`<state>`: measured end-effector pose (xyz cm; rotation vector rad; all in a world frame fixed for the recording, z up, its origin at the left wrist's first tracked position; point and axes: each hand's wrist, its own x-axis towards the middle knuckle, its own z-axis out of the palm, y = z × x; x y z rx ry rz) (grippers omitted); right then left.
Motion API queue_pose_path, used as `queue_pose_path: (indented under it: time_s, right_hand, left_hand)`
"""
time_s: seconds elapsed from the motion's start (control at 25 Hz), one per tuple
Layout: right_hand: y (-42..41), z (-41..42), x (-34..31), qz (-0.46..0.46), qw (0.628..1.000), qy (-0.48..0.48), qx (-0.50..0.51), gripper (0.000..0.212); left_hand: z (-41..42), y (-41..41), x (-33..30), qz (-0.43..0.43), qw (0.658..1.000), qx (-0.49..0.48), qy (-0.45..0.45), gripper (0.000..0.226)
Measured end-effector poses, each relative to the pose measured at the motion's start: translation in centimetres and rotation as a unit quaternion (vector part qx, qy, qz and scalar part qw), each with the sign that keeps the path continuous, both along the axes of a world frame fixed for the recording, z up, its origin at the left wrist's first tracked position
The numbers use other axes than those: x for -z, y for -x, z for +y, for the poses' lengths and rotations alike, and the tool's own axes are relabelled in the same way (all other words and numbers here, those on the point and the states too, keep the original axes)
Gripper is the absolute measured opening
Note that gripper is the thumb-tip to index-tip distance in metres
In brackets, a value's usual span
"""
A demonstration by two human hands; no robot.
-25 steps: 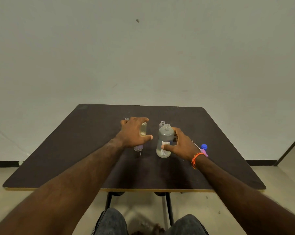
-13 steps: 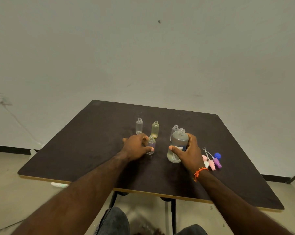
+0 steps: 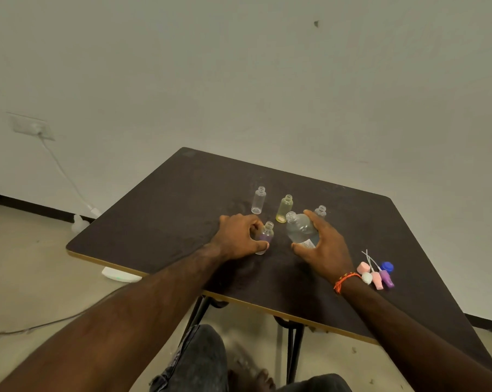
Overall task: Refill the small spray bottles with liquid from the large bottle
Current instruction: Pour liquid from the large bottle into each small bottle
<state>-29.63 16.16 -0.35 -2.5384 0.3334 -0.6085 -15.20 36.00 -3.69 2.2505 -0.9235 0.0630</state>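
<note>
On the dark table [image 3: 165, 210] my left hand [image 3: 239, 236] grips a small uncapped purple-tinted bottle [image 3: 266, 236] that stands upright. My right hand [image 3: 324, 247] holds the large clear bottle [image 3: 300, 229], uncapped and tilted left toward the small one, its base off the table. Behind them stand a small clear bottle [image 3: 259, 200], a small yellowish bottle [image 3: 285, 208] and another small clear bottle [image 3: 321, 211], partly hidden by my right fingers.
Several loose spray tops, pink, white and purple, and a blue cap [image 3: 386, 266] lie at the right beside my wrist. A wall socket with a white cable [image 3: 32, 127] is at the left. My knees are under the table's near edge.
My left hand left the yellowish bottle and took hold of the purple-tinted one. My right hand has tipped the large bottle to the left. The view has swung left.
</note>
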Motion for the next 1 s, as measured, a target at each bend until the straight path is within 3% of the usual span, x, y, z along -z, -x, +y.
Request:
queue_pose_path:
  time_s: [0.28,1.0]
  right_hand:
    - [-0.3,0.3,0.1,0.080,0.994,0.069,0.003,0.084]
    - [-0.4,0.9,-1.6,0.118,0.980,0.159,-0.006,0.082]
  left_hand:
    - [0.6,-0.4,0.1,-0.015,0.999,0.032,-0.008,0.038]
    - [0.4,0.0,-0.9,-0.069,0.995,0.048,-0.060,0.029]
